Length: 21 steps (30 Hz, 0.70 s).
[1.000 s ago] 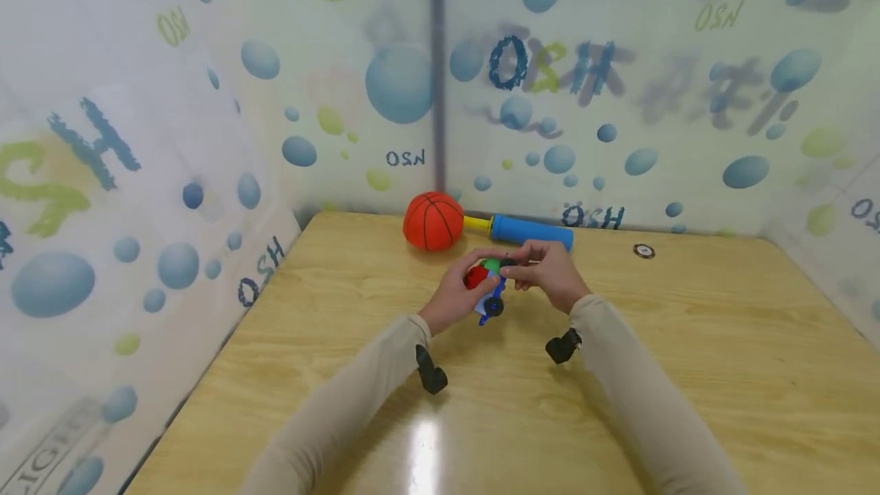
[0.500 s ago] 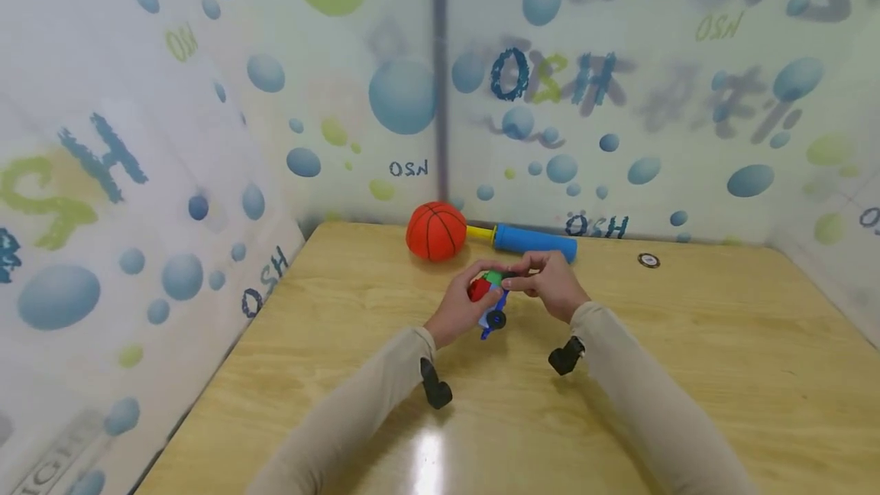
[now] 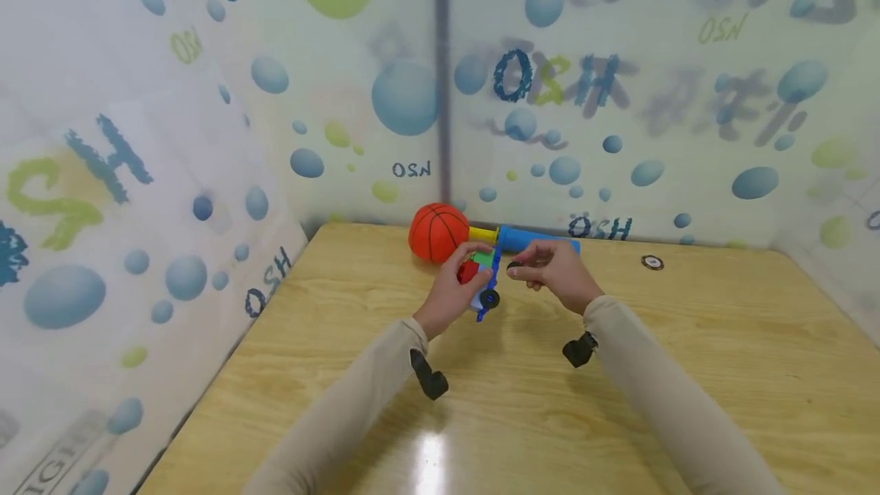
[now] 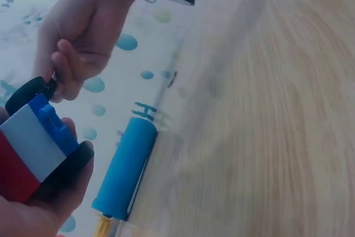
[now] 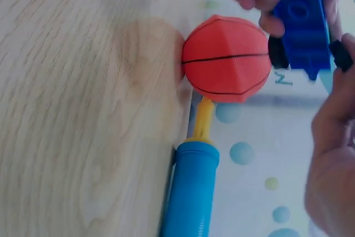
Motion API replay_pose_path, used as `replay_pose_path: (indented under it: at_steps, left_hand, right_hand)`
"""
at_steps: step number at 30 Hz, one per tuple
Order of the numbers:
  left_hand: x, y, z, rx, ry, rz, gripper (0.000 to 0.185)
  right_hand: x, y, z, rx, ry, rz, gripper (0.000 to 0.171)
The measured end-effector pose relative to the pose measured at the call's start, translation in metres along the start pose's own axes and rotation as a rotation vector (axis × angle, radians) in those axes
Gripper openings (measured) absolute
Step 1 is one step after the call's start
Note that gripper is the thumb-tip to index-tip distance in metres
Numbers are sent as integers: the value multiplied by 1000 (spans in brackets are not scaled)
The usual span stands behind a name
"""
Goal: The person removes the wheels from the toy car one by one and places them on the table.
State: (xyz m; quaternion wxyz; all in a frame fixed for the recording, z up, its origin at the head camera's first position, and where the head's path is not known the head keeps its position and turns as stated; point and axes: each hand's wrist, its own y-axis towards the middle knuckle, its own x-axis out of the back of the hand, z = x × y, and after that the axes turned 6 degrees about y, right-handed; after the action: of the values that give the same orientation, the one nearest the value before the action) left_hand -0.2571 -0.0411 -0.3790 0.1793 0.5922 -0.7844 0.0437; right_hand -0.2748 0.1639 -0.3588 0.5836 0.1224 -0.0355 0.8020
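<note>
My left hand [image 3: 447,296] grips a small block toy car [image 3: 484,259] above the table, with red, green and pale blue blocks over a blue chassis. A black wheel [image 3: 490,299] shows at the chassis's near end. Just to the right, my right hand [image 3: 562,275] pinches a small black wheel [image 3: 514,266] between thumb and fingertips, a short gap from the car. The blue underside of the car [image 5: 302,23] faces my right hand in the right wrist view. My left fingers wrap the car's sides and hide part of it.
Behind the hands lie a red toy basketball [image 3: 438,233] and a blue hand pump [image 3: 525,238] with a yellow end towards the ball. A round poker-chip-like disc [image 3: 652,262] is at the back right of the wooden table [image 3: 330,388]. Patterned walls [image 3: 344,82] border it.
My right hand has drawn away from the car to the right with the black wheel in its fingertips. The left hand has tilted the car and shifted slightly left.
</note>
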Motion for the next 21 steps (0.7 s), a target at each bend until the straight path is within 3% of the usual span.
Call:
replay_pose_path:
  at_steps: [5, 10, 12, 21]
  left_hand:
    - [10, -16, -14, 11, -108, 71, 38]
    - [11, -14, -4, -3, -283, 110, 38]
    - [11, -11, 0, -7, -312, 123, 40]
    - [17, -19, -17, -11, -337, 171, 41]
  right_hand:
    - [6, -1, -9, -106, 5, 25, 29]
    - [11, 3, -22, -152, -43, 44, 29]
    - [14, 6, -27, -163, -77, 44, 28]
    - [24, 17, -46, -246, -159, 11, 26]
